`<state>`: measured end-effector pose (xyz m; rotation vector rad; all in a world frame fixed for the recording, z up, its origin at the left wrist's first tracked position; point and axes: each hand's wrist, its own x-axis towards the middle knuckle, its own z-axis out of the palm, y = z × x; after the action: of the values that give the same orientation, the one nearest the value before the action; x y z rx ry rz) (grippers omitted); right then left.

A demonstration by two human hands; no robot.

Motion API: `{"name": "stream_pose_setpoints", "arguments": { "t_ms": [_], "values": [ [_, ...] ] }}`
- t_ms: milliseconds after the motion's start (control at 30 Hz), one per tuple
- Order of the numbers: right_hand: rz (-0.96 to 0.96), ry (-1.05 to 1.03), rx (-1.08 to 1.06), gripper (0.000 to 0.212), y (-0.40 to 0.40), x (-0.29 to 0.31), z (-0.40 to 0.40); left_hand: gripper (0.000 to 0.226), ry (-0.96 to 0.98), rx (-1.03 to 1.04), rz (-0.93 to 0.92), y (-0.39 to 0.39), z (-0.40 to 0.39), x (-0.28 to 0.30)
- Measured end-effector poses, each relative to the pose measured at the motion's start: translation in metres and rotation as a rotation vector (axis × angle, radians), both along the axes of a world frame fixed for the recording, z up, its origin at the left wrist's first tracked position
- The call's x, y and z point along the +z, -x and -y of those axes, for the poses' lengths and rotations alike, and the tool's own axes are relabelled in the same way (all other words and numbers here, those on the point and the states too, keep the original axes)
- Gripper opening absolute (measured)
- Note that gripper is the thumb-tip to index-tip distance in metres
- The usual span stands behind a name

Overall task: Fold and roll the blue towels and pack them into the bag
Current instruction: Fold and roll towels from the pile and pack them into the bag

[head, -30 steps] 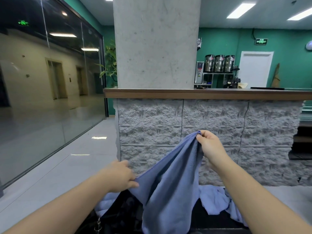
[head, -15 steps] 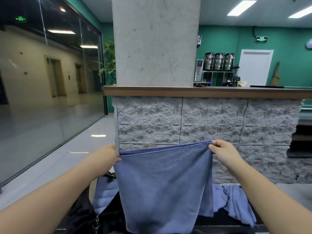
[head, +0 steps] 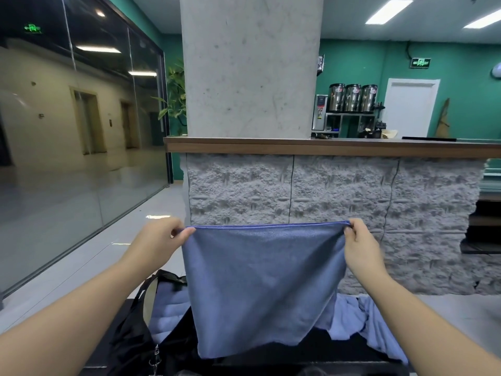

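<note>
Holding: towel hangs stretched before me, above the bag.
Fingers: my left hand and right hand pinch its top corners.
Fold: I should bring the corners together evenly.

Bright ceiling panels, wide-angle edge warp

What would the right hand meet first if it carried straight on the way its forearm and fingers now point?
Probably the grey stone-faced counter front. The right hand, pinching the blue towel's top corner, points forward and slightly up and leftward. Nothing shows between them, though the gap's depth is unclear.
</note>
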<state>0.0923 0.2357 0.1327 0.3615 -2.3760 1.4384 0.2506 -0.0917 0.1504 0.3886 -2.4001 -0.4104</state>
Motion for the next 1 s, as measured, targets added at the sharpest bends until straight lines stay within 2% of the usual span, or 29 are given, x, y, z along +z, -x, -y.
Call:
{"name": "stream_pose_setpoints", "arguments": {
  "t_ms": [267,467,533,667,800,900,1000],
  "values": [
    [-0.071,0.003,-0.076,0.024,-0.006,0.006,0.007,0.027,-0.115,-0.002,-0.113,-0.005,-0.009,0.011],
    [-0.181,-0.325,-0.111,0.028,-0.013,0.017,0.003,0.022,-0.134,0.023,-0.139,-0.005,-0.004,0.009],
    [-0.184,-0.357,-0.087,0.027,-0.016,0.020,0.005,0.018,-0.171,0.009,-0.166,-0.007,-0.006,0.006],
    [-0.046,-0.115,0.116,0.021,-0.019,0.027,0.010,0.014,-0.267,0.003,-0.248,-0.007,-0.006,0.003],
    [-0.083,-0.149,0.040,0.017,-0.015,0.026,0.008,0.014,-0.296,0.035,-0.226,-0.006,-0.004,0.006],
    [-0.087,-0.037,0.186,0.018,-0.022,0.032,0.010,0.015,-0.327,0.071,-0.220,-0.005,-0.003,0.006],
    [-0.115,-0.126,0.175,0.017,-0.020,0.033,0.010,0.015,-0.340,0.107,-0.216,-0.004,0.003,0.006]
  ]
}}
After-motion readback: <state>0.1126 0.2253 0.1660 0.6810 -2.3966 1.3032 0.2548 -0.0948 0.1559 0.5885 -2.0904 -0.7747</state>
